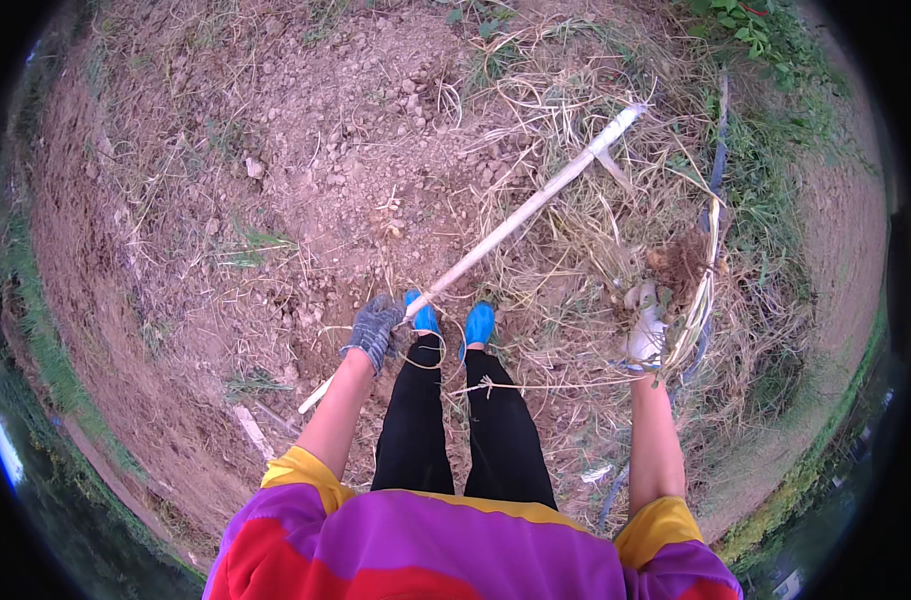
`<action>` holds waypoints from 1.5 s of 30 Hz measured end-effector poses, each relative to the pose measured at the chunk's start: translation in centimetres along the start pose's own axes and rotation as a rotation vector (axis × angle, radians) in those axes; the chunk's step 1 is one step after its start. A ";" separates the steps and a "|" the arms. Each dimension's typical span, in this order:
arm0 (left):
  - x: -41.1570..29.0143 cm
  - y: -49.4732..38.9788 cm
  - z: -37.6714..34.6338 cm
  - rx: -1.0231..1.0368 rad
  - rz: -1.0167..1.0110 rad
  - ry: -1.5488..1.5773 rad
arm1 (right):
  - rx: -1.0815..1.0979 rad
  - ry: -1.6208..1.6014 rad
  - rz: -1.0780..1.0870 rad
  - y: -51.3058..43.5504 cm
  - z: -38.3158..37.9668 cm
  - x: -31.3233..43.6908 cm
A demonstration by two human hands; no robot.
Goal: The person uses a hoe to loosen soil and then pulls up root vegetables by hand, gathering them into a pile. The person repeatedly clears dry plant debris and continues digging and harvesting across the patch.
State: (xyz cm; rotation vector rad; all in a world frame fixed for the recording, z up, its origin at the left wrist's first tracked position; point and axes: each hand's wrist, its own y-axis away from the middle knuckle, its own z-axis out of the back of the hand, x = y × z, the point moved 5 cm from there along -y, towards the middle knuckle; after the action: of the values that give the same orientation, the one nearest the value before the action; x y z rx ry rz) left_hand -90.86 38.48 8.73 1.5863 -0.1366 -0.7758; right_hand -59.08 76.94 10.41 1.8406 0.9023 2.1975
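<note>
My left hand point(376, 330), in a grey knitted glove, grips the wooden handle point(515, 219) of a hoe-like tool. That handle runs up to the right, and its pale head point(611, 166) lies over dry straw; a short end of the handle sticks out below my hand. On the right, my right hand point(646, 330) wears a whitish glove and holds a bundle of long dry stalks point(701, 300). A brown clump of roots with soil point(680, 266) hangs at the bundle, just beyond my fingers. The exact grip of the right fingers is partly hidden.
My blue-covered feet point(478, 322) stand on loose, cloddy soil point(350, 165). Pulled dry weeds point(575, 255) lie at the right. A dark blue hose or pipe point(719, 157) runs beside green plants point(770, 45). A flat pale piece point(253, 433) lies at lower left.
</note>
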 end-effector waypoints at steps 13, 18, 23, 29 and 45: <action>-6.4 18.7 -1.2 -0.011 -0.272 0.018 | -0.489 0.105 0.074 20.1 24.1 20.1; -8.6 23.6 -1.1 0.027 -0.336 0.103 | -0.733 0.414 0.181 29.9 39.0 22.9; -9.6 26.8 -0.1 0.057 -0.392 0.073 | -0.973 1.348 0.108 41.6 57.2 23.1; -8.4 29.0 1.9 0.040 -0.414 0.060 | -1.038 0.350 0.090 42.5 61.8 27.1; 0.8 38.7 11.3 -0.169 -0.772 -0.037 | 0.609 0.419 -0.221 34.1 -19.5 25.6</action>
State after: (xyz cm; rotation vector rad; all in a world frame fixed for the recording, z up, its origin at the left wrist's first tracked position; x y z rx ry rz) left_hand -83.02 21.19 44.28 1.4532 0.5337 -1.3671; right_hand -74.40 54.25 48.50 1.3610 1.9294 2.3675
